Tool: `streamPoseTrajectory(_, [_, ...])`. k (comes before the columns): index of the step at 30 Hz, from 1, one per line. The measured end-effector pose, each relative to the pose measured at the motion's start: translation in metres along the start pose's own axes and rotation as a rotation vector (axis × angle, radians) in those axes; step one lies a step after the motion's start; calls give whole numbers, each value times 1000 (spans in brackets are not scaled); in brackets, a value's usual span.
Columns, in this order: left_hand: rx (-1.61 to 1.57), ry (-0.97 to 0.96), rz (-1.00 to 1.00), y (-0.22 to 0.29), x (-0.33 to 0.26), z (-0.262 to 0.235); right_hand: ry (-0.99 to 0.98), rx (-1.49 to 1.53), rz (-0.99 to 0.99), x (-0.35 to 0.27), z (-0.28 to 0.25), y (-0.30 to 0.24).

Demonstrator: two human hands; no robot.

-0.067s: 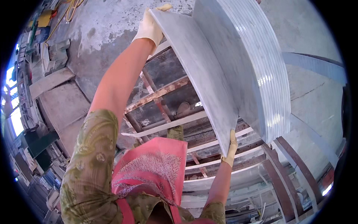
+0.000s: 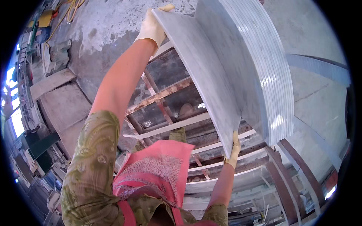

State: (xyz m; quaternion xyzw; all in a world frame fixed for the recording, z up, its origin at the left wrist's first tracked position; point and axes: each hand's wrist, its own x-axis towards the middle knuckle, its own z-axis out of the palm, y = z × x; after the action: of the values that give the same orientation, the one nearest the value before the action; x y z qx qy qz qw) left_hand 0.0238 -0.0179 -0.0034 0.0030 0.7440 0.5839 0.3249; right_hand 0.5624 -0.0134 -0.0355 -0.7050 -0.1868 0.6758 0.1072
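Observation:
A grey veined stone slab [image 2: 203, 71] leans out at an angle in front of a stack of similar slabs [image 2: 264, 64], whose bright edges show on the right. My left hand [image 2: 151, 28], in a pale glove, grips the slab's far corner, with fingers over the top edge. At the near end, my right hand [image 2: 234, 150], gloved as well, is closed on the slab's lower corner. The slab's lower long side rests close against the stack; its exact contact is hidden.
A rusty metal frame with pale strips [image 2: 169, 126] lies below the slab. Brown and white beams [image 2: 286, 180] stand at the lower right. Flat boards [image 2: 62, 98] lie at the left, and a yellow hose [image 2: 71, 11] runs across the floor at the far left.
The loose end of my pink apron has swung slightly to the right. My hands and the slab have hardly moved.

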Motion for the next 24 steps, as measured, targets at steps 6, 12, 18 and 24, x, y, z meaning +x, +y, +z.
streamPoseTrajectory(6, [228,-54,107,12,-14,12,-111,140,-36,6,-3,-2])
streamPoseTrajectory(12, [1262,-224,426,39,7,33,-74,711,164,10,-10,-40])
streamPoseTrajectory(18, [51,-419,108,34,-41,15,-32,432,-136,7,13,-68])
streamPoseTrajectory(24, [471,-318,-252,-36,-145,-158,453,136,-320,15,-104,-9])
